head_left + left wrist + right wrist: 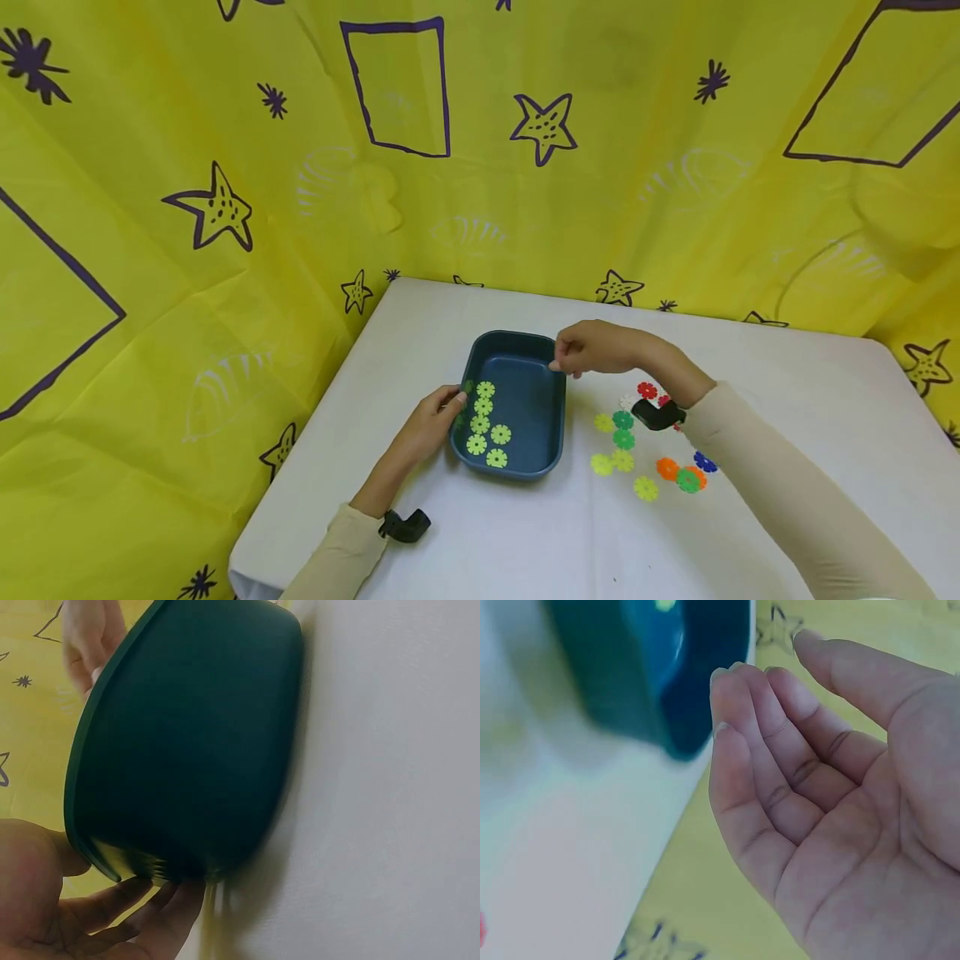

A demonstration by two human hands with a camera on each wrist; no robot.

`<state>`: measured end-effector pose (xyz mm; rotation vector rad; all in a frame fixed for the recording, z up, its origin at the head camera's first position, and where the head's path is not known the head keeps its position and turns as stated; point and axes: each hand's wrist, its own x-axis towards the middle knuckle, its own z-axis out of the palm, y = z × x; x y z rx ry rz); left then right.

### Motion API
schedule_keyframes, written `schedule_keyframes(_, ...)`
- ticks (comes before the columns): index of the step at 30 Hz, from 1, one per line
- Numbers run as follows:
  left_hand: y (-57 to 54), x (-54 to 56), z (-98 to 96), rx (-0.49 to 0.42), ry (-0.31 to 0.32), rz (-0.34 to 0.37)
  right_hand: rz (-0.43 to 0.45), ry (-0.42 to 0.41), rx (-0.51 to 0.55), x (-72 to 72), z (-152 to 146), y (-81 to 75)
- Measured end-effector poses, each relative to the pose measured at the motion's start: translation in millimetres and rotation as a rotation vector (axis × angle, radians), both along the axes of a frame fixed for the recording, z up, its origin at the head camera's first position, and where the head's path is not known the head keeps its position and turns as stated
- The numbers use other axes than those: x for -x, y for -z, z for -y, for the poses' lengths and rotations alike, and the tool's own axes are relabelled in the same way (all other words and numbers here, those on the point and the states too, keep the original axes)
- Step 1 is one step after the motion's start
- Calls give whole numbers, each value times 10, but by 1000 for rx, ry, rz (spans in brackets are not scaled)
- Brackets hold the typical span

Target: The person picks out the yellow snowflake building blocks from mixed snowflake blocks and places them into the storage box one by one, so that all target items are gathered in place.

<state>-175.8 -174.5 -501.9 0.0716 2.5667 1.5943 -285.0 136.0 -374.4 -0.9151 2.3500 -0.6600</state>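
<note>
A dark teal plastic tub (525,400) with rounded corners stands on the white table. Along its left side lie several yellow-green notched plastic discs (480,424), shaped like flowers. My left hand (433,422) grips the tub's left wall, the thumb at the rim and the fingers against the outside, as the left wrist view (142,922) of that hand shows. Over the tub's far right corner hovers my right hand (592,346). In the right wrist view its fingers (731,772) are loosely curled, the thumb is apart from them, and the palm holds nothing.
Right of the tub, loose discs lie scattered: yellow (646,489), green (623,438), orange (667,468), blue (705,462) and red (647,390). My right forearm hides some of them. A yellow patterned cloth (480,192) hangs behind and left of the table (480,542).
</note>
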Motion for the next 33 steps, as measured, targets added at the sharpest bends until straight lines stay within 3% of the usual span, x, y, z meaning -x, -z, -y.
schedule_keyframes(6,4,-18,14,1,6,8,44,103,-27,-107,-508,186)
schedule_keyframes(12,12,-14,27,5,-1,4,-4,145,-21,-297,-736,503)
schedule_keyframes(19,-6,-17,17,6,-4,5,-68,162,11,-441,-746,710)
schedule_keyframes(33,-16,-7,1,-2,4,13,-146,172,-91,-497,-597,858)
